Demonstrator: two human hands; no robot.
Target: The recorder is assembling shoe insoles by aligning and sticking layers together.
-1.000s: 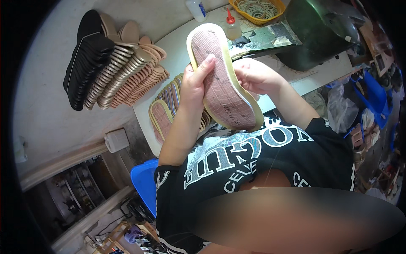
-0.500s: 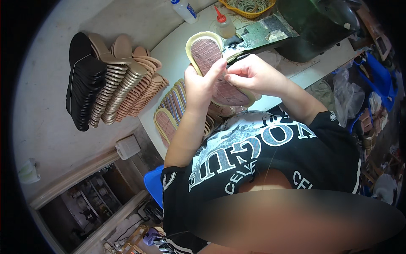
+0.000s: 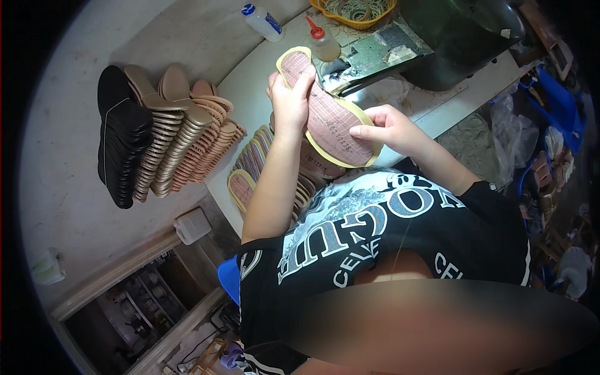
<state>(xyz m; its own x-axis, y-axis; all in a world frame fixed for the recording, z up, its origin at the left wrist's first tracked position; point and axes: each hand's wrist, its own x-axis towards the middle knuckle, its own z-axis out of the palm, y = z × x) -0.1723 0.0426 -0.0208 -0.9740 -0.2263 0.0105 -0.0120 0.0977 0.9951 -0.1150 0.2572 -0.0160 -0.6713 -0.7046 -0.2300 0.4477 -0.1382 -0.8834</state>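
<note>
Both hands hold an insole [image 3: 337,122] with a pinkish, line-patterned face and a yellow rim, tilted in front of the machine. My left hand [image 3: 289,103] is closed round its narrower part, thumb on the face and fingers behind. At the wider end my right hand [image 3: 395,130] pinches the edge, with its thumb on the face. Part of another pinkish insole [image 3: 322,164] shows beneath the held one. Beside my left forearm, a row of similar insoles [image 3: 253,153] stands on the table, partly hidden by that arm.
A dark green machine [image 3: 390,47] stands beyond my hands on the white table [image 3: 240,81]. Near it are a red-tipped bottle [image 3: 325,47], a white bottle [image 3: 262,24] and a yellow basket [image 3: 359,22]. Bundled black soles [image 3: 125,144] and beige ones [image 3: 165,134] are at the left.
The insole has turned so that its wider end shows more fully. My right hand has shifted from the insole's middle down to its wider end, and the left grips closer round the narrower part.
</note>
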